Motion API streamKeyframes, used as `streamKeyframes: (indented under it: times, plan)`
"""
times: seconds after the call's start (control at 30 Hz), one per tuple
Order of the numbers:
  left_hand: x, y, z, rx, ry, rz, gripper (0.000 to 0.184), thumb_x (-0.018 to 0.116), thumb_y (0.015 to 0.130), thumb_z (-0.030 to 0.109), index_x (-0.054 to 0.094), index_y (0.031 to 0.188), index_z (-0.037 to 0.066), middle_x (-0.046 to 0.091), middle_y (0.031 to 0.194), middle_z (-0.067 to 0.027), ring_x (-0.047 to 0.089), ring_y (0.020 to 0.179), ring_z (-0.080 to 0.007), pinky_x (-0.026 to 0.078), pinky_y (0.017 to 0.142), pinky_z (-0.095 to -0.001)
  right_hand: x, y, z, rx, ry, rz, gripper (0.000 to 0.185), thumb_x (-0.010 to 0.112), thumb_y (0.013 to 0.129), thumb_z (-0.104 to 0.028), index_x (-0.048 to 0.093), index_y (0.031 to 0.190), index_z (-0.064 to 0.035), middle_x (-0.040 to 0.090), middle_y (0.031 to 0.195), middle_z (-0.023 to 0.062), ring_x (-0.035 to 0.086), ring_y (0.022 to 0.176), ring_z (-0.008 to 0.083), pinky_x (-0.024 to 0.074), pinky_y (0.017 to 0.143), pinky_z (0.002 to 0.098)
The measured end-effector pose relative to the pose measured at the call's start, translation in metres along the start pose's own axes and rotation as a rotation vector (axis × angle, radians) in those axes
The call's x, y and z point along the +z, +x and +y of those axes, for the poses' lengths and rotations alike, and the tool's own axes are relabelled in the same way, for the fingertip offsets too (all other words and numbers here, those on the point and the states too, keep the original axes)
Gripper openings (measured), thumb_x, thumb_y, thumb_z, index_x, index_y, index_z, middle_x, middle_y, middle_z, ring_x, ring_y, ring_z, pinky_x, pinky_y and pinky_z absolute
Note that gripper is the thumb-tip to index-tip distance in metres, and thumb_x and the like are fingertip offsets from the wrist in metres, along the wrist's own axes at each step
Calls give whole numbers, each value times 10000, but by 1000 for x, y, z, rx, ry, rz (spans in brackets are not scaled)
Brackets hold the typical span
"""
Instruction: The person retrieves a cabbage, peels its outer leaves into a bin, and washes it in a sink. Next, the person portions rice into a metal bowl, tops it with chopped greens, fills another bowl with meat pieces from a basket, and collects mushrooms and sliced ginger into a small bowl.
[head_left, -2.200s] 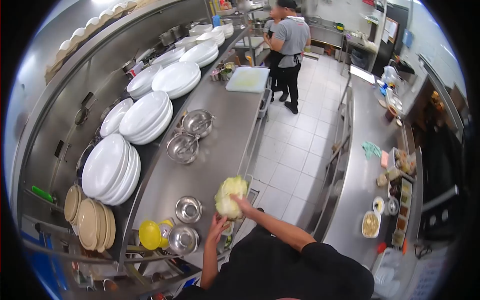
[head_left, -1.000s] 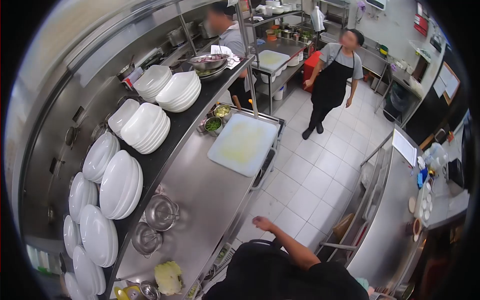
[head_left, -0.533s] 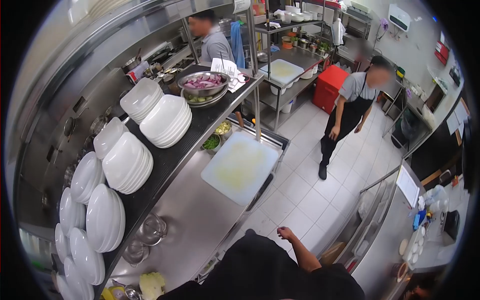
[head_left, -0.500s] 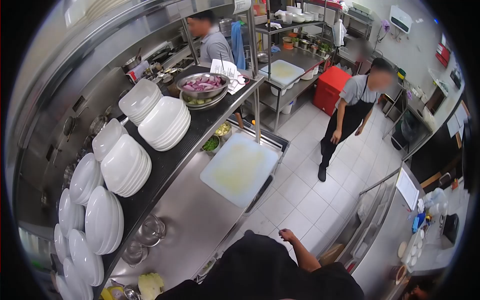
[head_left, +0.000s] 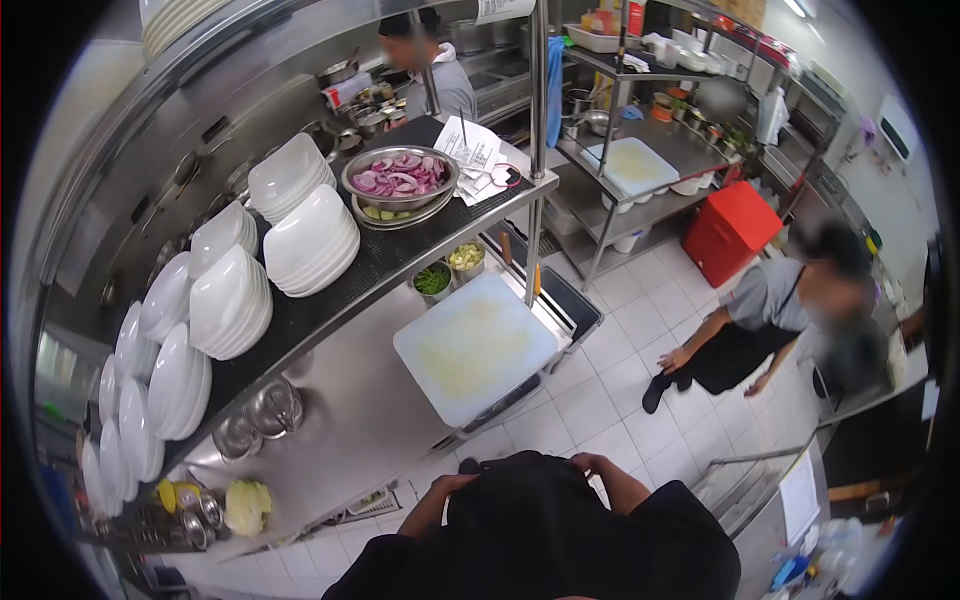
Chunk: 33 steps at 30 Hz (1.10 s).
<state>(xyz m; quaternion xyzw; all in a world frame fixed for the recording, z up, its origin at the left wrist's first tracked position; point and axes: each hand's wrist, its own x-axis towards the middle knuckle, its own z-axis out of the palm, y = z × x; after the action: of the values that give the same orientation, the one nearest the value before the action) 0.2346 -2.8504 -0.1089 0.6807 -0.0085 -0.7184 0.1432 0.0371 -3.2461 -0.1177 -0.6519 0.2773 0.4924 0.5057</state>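
Both of my hands are at the black clothing on my front. My left hand (head_left: 456,482) is at its left edge, with the fingers hidden by the dark cloth. At the opposite edge is my right hand (head_left: 590,464), its fingers too small and partly covered to read. Beyond them, a white cutting board (head_left: 475,350) with a yellowish stain lies on the steel counter (head_left: 365,410). Small containers of chopped green herbs (head_left: 432,280) and pale cut pieces (head_left: 466,258) stand behind the board. A pale green cabbage (head_left: 247,507) rests at the lower left, away from both hands.
White plates (head_left: 312,240) stand stacked on the black shelf (head_left: 300,325), beside a bowl of sliced red onion (head_left: 400,178). A co-worker (head_left: 765,320) bends forward at right, near a red box (head_left: 730,232). Another person (head_left: 445,85) is behind the shelf. Metal bowls (head_left: 273,407) sit on the counter.
The cabbage, held between my hands at first, now lies on the counter. My right hand has come in from the side to my clothing. The view has swung right, and the co-worker at right bends lower.
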Motion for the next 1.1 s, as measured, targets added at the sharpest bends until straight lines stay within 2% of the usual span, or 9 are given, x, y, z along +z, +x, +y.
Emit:
streamKeyframes:
  times: [0.1,0.23,0.33,0.5,0.57,0.67,0.8,1.0,1.1]
  plan:
    - [27,19,27,8,-54,40,870,527,820,734,352,1470,183,464,1426,-105,523,1223,-309,501,873,-529,-59,-10,2,-194,-487,21,319,542,891,-275,677,1096,-71,666,956,116,664,939,213,553,510,348]
    - [76,6,46,33,-221,303,839,479,843,748,437,1429,149,540,1357,-113,520,1234,-321,475,938,-493,-85,13,16,-132,-273,60,386,536,875,-369,693,1061,-70,679,957,112,661,878,227,548,641,391]
    - [86,75,9,317,-174,399,930,451,863,727,357,1460,19,380,1493,-214,377,1380,-344,337,1112,-423,-85,42,23,-190,-383,65,487,558,853,-458,683,1099,-57,686,1034,108,645,934,242,520,828,419]
    - [105,97,-15,280,151,582,625,398,948,560,518,1302,59,545,1312,-222,532,1201,-360,408,1014,-475,-60,116,65,-501,-833,131,430,445,905,-351,696,1021,-21,674,1097,207,638,1047,355,489,927,466]
    - [108,106,-35,284,755,741,385,409,980,387,604,1139,95,638,1178,-173,627,1036,-340,486,887,-515,-61,111,55,-440,-695,271,414,489,874,-351,697,997,-14,678,1065,216,643,1023,364,501,898,463]
    - [120,58,-28,329,-136,853,474,609,875,463,626,1034,17,685,953,-200,662,900,-351,509,775,-439,-53,112,31,-249,-284,524,399,554,829,-352,697,961,-5,684,1016,229,650,987,379,520,853,459]
    - [143,30,-32,326,-221,957,437,574,926,422,614,1126,36,669,1032,-199,642,1000,-329,494,853,-404,-51,85,-27,-126,760,224,367,592,856,-303,607,1143,-73,625,1104,109,600,1007,219,503,829,387]
    - [161,6,-63,248,-338,932,373,517,986,352,571,1224,69,636,1080,-173,621,1014,-284,479,905,-371,-28,128,-99,-274,928,93,431,659,851,-305,558,1215,-97,590,1116,76,577,1018,222,513,842,421]
    - [167,-3,-69,260,-361,938,347,521,991,320,562,1253,97,620,1096,-160,616,997,-277,478,905,-366,-10,171,-137,-86,1053,262,422,700,839,-288,557,1183,-91,598,1081,73,575,1012,202,541,799,418]
